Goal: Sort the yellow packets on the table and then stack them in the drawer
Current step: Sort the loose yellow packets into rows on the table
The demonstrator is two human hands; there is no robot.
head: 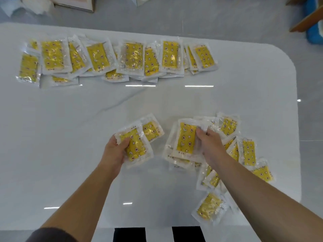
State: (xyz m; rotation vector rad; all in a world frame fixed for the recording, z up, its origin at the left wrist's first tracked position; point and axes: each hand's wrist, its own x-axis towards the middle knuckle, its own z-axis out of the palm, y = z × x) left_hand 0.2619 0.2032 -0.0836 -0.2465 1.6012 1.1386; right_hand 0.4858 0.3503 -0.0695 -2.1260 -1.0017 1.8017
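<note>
Yellow packets in clear wrappers lie on a white table (70, 128). My left hand (116, 149) grips a small stack of packets (138, 145) at the table's middle, thumb on top. A loose packet (151, 131) lies just behind that stack. My right hand (208, 142) holds the right edge of a packet (186, 138) that tops a low pile. Several more packets (248, 151) lie scattered to the right and under my right forearm. A long overlapping row of packets (113, 58) lies along the far side of the table. No drawer is in view.
The table's rounded right corner (286, 56) and right edge are close to the scattered packets. On the grey floor beyond the table sit a cardboard box (76, 4) at the back left and wooden furniture legs (305, 18) at the back right.
</note>
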